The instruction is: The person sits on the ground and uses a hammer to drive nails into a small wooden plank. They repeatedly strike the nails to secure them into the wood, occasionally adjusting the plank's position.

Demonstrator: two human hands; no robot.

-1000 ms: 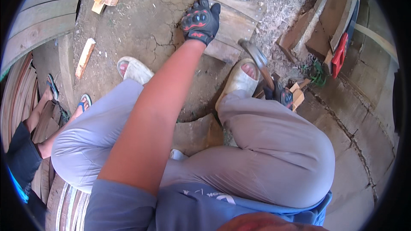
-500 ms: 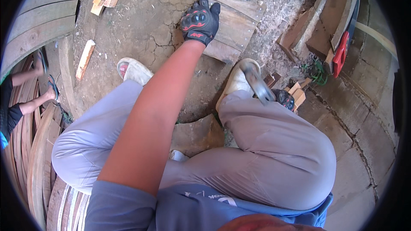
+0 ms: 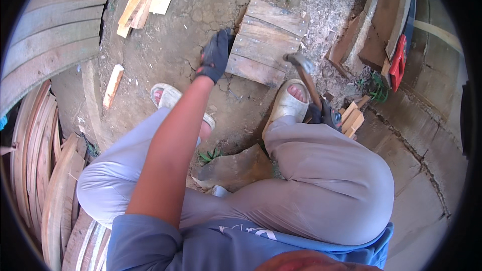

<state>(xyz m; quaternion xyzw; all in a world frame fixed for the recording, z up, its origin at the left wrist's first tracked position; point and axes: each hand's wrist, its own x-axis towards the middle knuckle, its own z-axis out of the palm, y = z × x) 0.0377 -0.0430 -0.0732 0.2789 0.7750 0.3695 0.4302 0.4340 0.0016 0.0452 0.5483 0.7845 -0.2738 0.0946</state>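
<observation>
A small panel of several grey-brown wooden slats (image 3: 266, 35) lies on the bare ground beyond my feet. Beside its left edge is my left hand (image 3: 215, 56) in a black glove with red trim, fingers stretched forward; whether they touch the wood I cannot tell. My right hand (image 3: 327, 114), gloved too and partly hidden behind my knee, is closed round the wooden handle of a hammer (image 3: 312, 86). The hammer's metal head is just off the panel's lower right corner, above my right shoe.
Light wood offcuts (image 3: 134, 7) lie at the upper left, and a short stick (image 3: 113, 86) below them. Small wood blocks (image 3: 353, 119) sit beside my right hand. A red-handled saw (image 3: 399, 62) leans on boards at the right. Stacked planks (image 3: 35, 135) stand at the left.
My left hand has come off the panel's top to its left side. The hammer, blurred over my right shoe before, now points toward the panel. A person's legs at the left have gone from view.
</observation>
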